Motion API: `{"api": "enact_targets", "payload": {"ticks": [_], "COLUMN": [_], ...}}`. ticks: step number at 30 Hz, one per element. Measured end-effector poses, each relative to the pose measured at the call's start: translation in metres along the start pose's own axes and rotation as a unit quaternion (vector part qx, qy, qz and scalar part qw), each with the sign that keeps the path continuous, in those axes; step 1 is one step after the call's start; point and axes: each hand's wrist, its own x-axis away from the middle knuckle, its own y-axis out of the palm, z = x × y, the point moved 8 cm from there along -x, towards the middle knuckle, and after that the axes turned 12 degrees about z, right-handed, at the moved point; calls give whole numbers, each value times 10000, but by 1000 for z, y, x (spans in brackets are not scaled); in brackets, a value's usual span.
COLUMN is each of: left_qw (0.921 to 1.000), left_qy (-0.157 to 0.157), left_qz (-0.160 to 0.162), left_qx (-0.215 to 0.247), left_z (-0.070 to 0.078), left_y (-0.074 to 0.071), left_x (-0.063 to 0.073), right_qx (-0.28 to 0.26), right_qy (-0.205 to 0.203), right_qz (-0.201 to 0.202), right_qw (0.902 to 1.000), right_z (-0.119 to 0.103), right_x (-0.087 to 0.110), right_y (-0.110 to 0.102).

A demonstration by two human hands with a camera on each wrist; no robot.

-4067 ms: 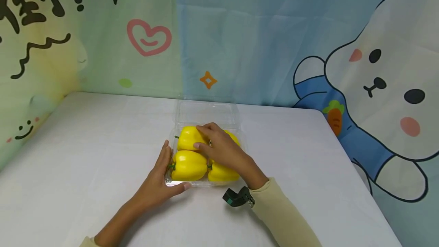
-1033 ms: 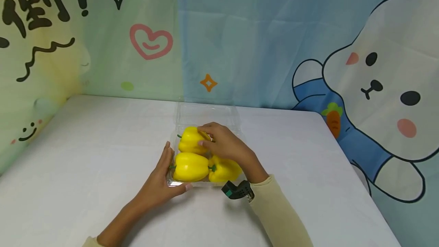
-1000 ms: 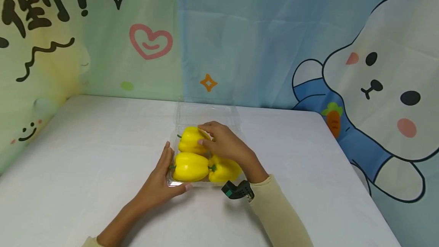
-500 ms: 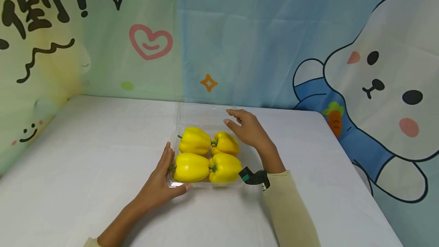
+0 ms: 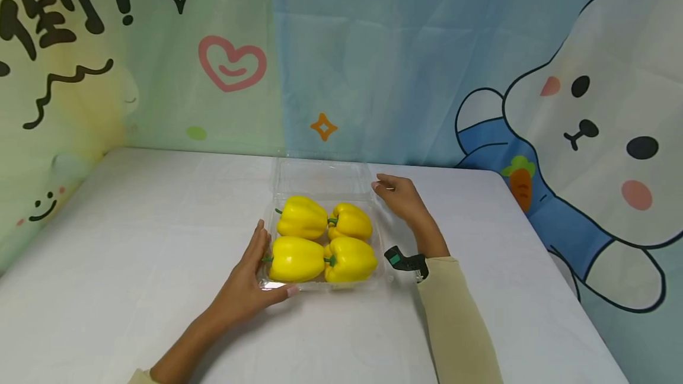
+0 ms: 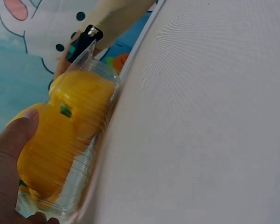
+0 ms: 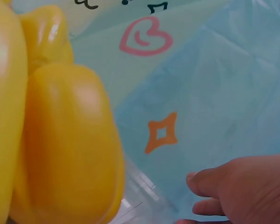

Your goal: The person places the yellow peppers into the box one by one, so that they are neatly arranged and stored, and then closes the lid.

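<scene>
A clear plastic clamshell box (image 5: pixel 341 287) on the white table holds several yellow bell peppers with green stems, in two rows. Its see-through lid (image 5: pixel 320 178) stands folded back at the far side. My left hand (image 5: pixel 248 282) rests at the box's near left corner, straight fingers along the left wall and thumb at the front wall. In the left wrist view, the thumb (image 6: pixel 16 135) lies against the plastic beside the peppers (image 6: pixel 51 144). Just right of the lid is my right hand (image 5: pixel 402 197), its fingers loosely bent. The right wrist view shows nothing in its visible fingers (image 7: pixel 203 184).
A printed cloth backdrop (image 5: pixel 373 76) with cartoon figures rises behind the table (image 5: pixel 160 242) and along its sides. A black wrist device (image 5: pixel 405 261) sits at the right sleeve's cuff, close to the box's right wall.
My right hand has let go of the back left pepper and moved right, off the peppers to beside the lid. The back right pepper now shows. The left hand has stayed put.
</scene>
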Motion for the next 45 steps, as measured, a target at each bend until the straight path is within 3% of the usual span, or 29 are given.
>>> {"api": "enact_targets", "payload": {"ticks": [4,8,13,18,28,35,45], "left_qw": [10000,9999,9998,9998,9999,10000,10000], "left_qy": [-34,-23,-38,-54,-33,-2,-42], "left_qz": [17,27,41,80,76,72,52], "left_qx": [86,139,182,150,70,44,11], "left_z": [0,1,1,1,1,1,-1], "left_y": [0,0,-1,-2,-3,-2,-1], "left_x": [0,0,0,-1,-1,-1,-1], "right_qx": [-438,-1082,-1267,-1478,-1883,-1848,-1891], "right_qy": [384,778,968,923,686,495,413], "right_qz": [-204,-406,-457,-648,-483,-611,-453], "right_qw": [9981,9902,9861,9826,9785,9796,9800], "right_z": [11,18,25,27,18,13,-3], "right_x": [-2,-3,-6,-8,-8,-5,-2], "right_y": [10,17,22,26,20,12,1]}}
